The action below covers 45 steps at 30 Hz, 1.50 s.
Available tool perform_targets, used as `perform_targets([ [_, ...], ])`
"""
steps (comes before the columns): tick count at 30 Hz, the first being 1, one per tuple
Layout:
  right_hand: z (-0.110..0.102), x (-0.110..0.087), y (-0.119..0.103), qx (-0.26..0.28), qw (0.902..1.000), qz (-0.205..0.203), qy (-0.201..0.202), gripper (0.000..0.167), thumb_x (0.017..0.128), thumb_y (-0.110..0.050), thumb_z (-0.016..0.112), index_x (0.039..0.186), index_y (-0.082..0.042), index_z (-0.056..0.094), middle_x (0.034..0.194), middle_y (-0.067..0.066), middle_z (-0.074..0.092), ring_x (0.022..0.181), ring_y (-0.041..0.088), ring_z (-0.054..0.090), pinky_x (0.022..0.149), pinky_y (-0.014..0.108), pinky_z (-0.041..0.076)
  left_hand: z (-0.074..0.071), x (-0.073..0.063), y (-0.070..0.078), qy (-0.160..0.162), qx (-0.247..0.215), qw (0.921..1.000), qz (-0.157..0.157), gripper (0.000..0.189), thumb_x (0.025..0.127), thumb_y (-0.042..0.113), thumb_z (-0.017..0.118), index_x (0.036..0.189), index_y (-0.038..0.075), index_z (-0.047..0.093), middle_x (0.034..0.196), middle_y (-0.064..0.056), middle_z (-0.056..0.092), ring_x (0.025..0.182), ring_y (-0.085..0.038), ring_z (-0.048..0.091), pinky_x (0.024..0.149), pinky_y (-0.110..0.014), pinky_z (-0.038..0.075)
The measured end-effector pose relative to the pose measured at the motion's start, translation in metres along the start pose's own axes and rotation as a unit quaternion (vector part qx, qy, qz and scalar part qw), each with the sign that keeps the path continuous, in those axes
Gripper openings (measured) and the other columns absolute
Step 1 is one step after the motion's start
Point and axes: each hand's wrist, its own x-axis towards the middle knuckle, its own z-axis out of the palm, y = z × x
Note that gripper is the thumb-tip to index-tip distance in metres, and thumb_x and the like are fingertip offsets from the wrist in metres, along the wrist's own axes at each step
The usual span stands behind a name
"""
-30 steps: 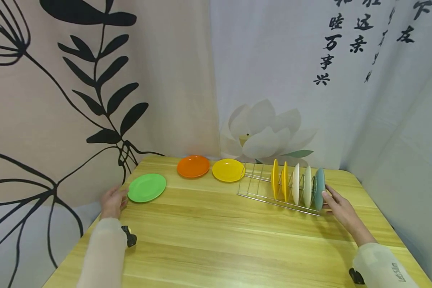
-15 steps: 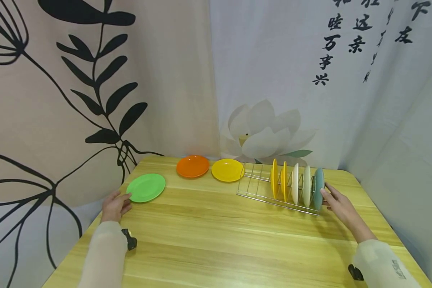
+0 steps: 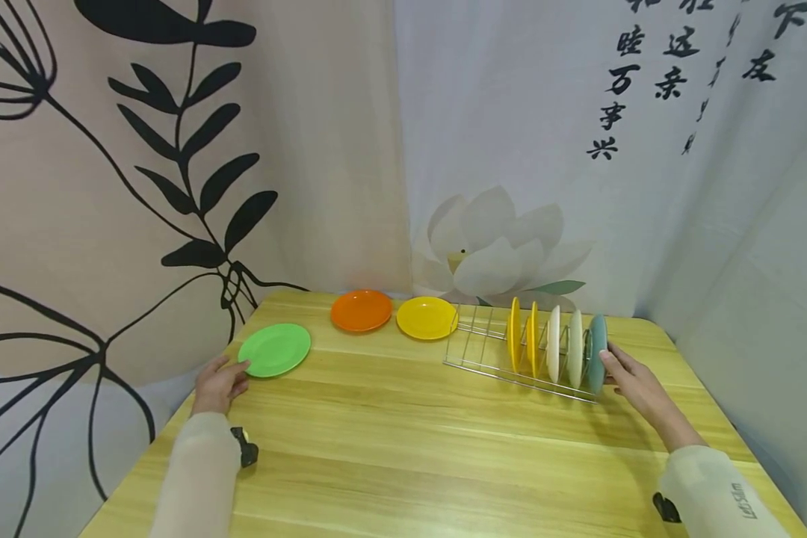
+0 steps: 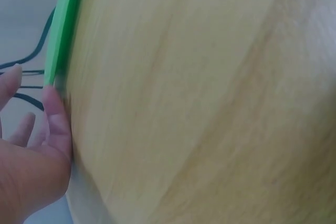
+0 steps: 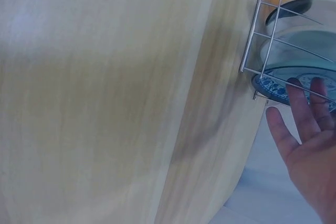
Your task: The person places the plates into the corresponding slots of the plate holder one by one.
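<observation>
A green plate (image 3: pixel 274 350) lies flat at the table's left side. My left hand (image 3: pixel 218 382) is at its near-left rim, one fingertip right at the edge. In the left wrist view the other fingers of the left hand (image 4: pixel 37 161) are spread apart, none curled around the plate (image 4: pixel 60 30). On the right, a blue plate (image 3: pixel 597 354) stands on edge at the right end of a wire dish rack (image 3: pixel 477 344). My right hand (image 3: pixel 635 385) reaches its outer face. The right wrist view shows fingers (image 5: pixel 302 108) extended against the plate's blue-patterned face (image 5: pixel 278 85).
Two yellow plates (image 3: pixel 514 336), a white plate (image 3: pixel 554 344) and a pale green plate (image 3: pixel 574 350) stand upright in the rack. An orange plate (image 3: pixel 361 311) and a yellow plate (image 3: pixel 427 318) lie flat along the back edge. Printed curtains (image 3: pixel 323 149) hang behind the table (image 3: pixel 403 448).
My left hand has shifted slightly right, and a finger now overlaps the green plate's rim. The right hand stays at the blue plate. No plate has visibly moved.
</observation>
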Motion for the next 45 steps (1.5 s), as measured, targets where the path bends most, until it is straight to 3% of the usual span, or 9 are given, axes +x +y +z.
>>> perform_targets([
  [5, -0.004, -0.005, 0.003, -0.002, 1.0000, 0.005, 0.002, 0.077, 0.106, -0.052, 0.023, 0.157, 0.001, 0.001, 0.139, 0.043, 0.039, 0.121, 0.052, 0.050, 0.094, 0.061, 0.047, 0.012, 0.000, 0.003, -0.008, -0.011, 0.9999, 0.006, 0.081, 0.093, 0.006, 0.067, 0.158, 0.003, 0.018, 0.075, 0.001, 0.061, 0.063, -0.007, 0.057, 0.058, -0.021, 0.054],
  [9, -0.006, -0.006, 0.005, -0.002, 1.0000, 0.007, 0.001, 0.076, 0.106, -0.052, 0.023, 0.157, 0.001, 0.001, 0.139, 0.043, 0.039, 0.121, 0.052, 0.050, 0.094, 0.060, 0.047, 0.020, 0.000, 0.004, -0.004, -0.017, 0.9998, 0.002, 0.082, 0.093, 0.007, 0.068, 0.158, 0.005, 0.018, 0.074, 0.003, 0.058, 0.062, -0.007, 0.055, 0.060, -0.021, 0.053],
  [16, -0.005, -0.007, 0.007, 0.007, 1.0000, 0.004, 0.003, 0.077, 0.106, -0.053, 0.023, 0.157, -0.001, 0.000, 0.140, 0.042, 0.038, 0.121, 0.052, 0.050, 0.094, 0.061, 0.047, 0.026, 0.001, 0.005, -0.015, -0.041, 0.9990, -0.002, 0.082, 0.095, 0.006, 0.065, 0.160, 0.009, 0.014, 0.105, -0.006, 0.055, 0.093, -0.012, 0.061, 0.089, -0.025, 0.053],
  [19, -0.004, -0.006, 0.007, 0.011, 0.9999, 0.005, 0.002, 0.077, 0.106, -0.054, 0.024, 0.158, -0.002, 0.000, 0.141, 0.042, 0.037, 0.122, 0.052, 0.049, 0.095, 0.061, 0.046, 0.027, 0.002, 0.004, -0.027, -0.067, 0.9973, -0.008, 0.083, 0.095, 0.001, 0.063, 0.160, 0.009, 0.013, 0.122, -0.011, 0.052, 0.098, -0.011, 0.062, 0.094, -0.025, 0.051],
  [25, 0.001, 0.003, 0.007, 0.021, 0.9998, 0.002, -0.004, 0.077, 0.106, -0.054, 0.027, 0.158, -0.004, 0.001, 0.143, 0.040, 0.036, 0.122, 0.050, 0.050, 0.095, 0.059, 0.048, 0.023, 0.005, 0.002, -0.021, -0.070, 0.9973, -0.001, 0.078, 0.093, -0.004, 0.064, 0.157, 0.003, 0.020, 0.144, -0.016, 0.040, 0.089, -0.005, 0.062, 0.087, -0.018, 0.052],
  [30, 0.002, 0.005, 0.004, 0.017, 0.9999, 0.000, 0.003, 0.079, 0.106, -0.053, 0.029, 0.157, 0.002, 0.003, 0.138, 0.041, 0.040, 0.118, 0.050, 0.053, 0.093, 0.057, 0.050, 0.023, 0.006, 0.001, -0.018, -0.073, 0.9972, -0.002, 0.070, 0.093, -0.007, 0.062, 0.154, 0.000, 0.029, 0.144, -0.016, 0.041, 0.080, -0.002, 0.060, 0.083, -0.016, 0.053],
  [35, 0.001, 0.004, 0.002, 0.020, 0.9998, -0.001, 0.006, 0.082, 0.106, -0.052, 0.030, 0.154, 0.008, 0.006, 0.136, 0.041, 0.041, 0.116, 0.049, 0.053, 0.093, 0.058, 0.049, 0.024, 0.007, 0.000, -0.020, -0.064, 0.9978, -0.002, 0.073, 0.093, -0.006, 0.063, 0.155, 0.002, 0.026, 0.148, -0.018, 0.038, 0.079, -0.002, 0.058, 0.082, -0.016, 0.052],
  [45, 0.002, 0.003, 0.004, 0.026, 0.9996, 0.000, 0.010, 0.082, 0.106, -0.052, 0.031, 0.154, 0.008, 0.006, 0.136, 0.042, 0.040, 0.117, 0.050, 0.053, 0.093, 0.058, 0.049, 0.024, 0.005, -0.002, -0.032, -0.062, 0.9975, 0.007, 0.072, 0.094, -0.006, 0.060, 0.156, 0.002, 0.025, 0.149, -0.018, 0.036, 0.084, -0.002, 0.059, 0.084, -0.016, 0.052],
])
